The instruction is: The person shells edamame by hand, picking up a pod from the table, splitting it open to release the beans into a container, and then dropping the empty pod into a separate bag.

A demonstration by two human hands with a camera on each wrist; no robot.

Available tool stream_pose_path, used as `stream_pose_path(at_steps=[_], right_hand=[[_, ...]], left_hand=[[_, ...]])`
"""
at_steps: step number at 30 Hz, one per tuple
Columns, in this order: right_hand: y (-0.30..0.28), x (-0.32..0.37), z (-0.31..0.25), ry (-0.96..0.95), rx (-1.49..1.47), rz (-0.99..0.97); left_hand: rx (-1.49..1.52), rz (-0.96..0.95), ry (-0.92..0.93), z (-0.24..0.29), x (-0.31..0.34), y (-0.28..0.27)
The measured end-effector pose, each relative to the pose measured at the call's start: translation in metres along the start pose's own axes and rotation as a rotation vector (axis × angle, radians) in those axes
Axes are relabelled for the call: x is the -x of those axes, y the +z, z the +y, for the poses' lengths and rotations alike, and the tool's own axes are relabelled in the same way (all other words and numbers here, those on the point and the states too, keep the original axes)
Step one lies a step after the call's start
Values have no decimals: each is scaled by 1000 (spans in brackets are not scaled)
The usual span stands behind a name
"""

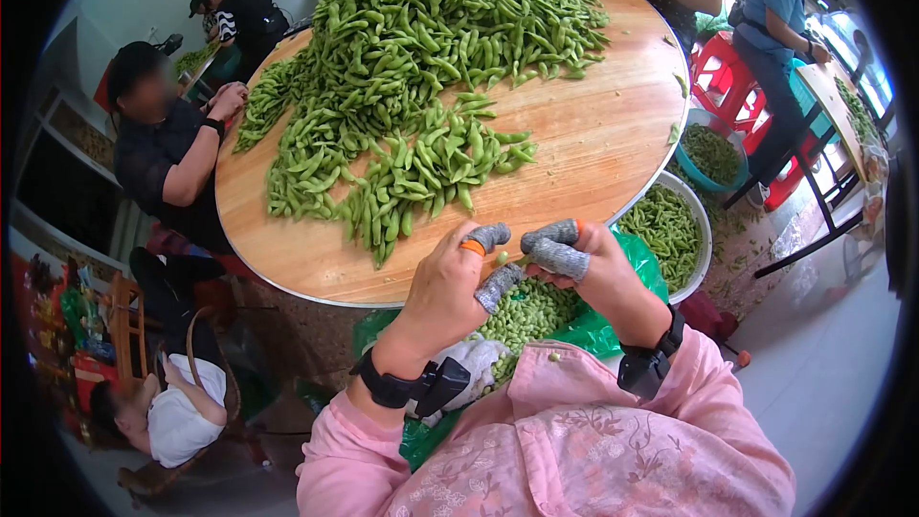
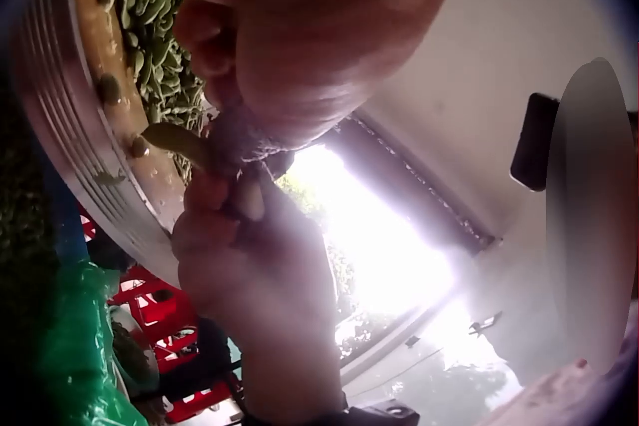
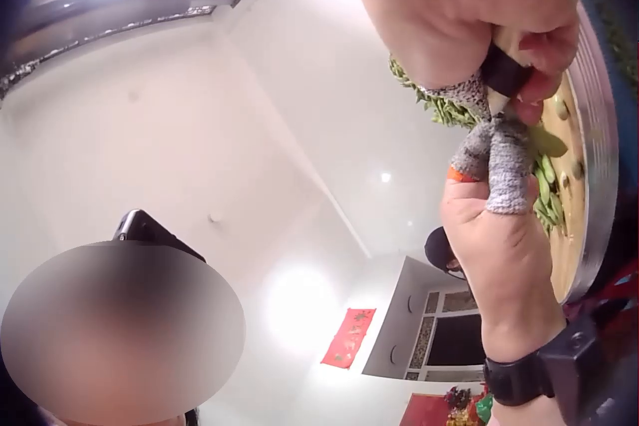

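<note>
My left hand (image 1: 438,282) and right hand (image 1: 605,278) meet fingertip to fingertip over the lap, grey knitted covers on several fingers. Between them is a green soybean pod (image 2: 175,141), pinched by the fingers of both hands; its free end sticks out in both wrist views, and the rest is hidden by the fingers. Beneath the hands, shelled green beans (image 1: 522,321) fill a green plastic bag (image 1: 598,330) on the lap. Just beyond, a large heap of unshelled pods (image 1: 402,48) covers much of the round wooden table (image 1: 574,148).
A white basin (image 1: 702,230) of pods stands at the table's right, with a teal basin (image 1: 735,148) behind it. Red stools (image 1: 728,77) are farther right. Other people sit around the table, one at the left (image 1: 158,144). A white cloth (image 1: 459,364) lies by my left wrist.
</note>
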State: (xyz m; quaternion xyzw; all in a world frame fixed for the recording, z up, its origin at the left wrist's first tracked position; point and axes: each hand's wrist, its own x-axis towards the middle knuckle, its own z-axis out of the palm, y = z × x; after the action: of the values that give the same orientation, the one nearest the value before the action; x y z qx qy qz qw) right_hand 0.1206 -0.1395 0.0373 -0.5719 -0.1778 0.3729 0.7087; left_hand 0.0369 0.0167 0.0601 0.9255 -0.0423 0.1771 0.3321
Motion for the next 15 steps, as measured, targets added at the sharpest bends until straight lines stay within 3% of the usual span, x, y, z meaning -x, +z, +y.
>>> stream_pose_path(at_steps=[2,4,6,8,10,15], right_hand=[[0,7,-5,-117,12,-12],[3,12,-8,-163,-24,-19],[4,16,-8,-210,-60,-23],[0,20,-7,-140,-89,-18],[-5,22,-5,-102,-64,-65],[-4,26,-6,-55,-21,-108]], left_hand=[[-53,14,16,-2,5,0],[29,-308,-68,-9,11,-1],[25,-219,-89,0,15,-2],[23,-130,-112,4,19,-1],[-95,-73,3,5,24,1],[-276,-133,114,8,27,-1]])
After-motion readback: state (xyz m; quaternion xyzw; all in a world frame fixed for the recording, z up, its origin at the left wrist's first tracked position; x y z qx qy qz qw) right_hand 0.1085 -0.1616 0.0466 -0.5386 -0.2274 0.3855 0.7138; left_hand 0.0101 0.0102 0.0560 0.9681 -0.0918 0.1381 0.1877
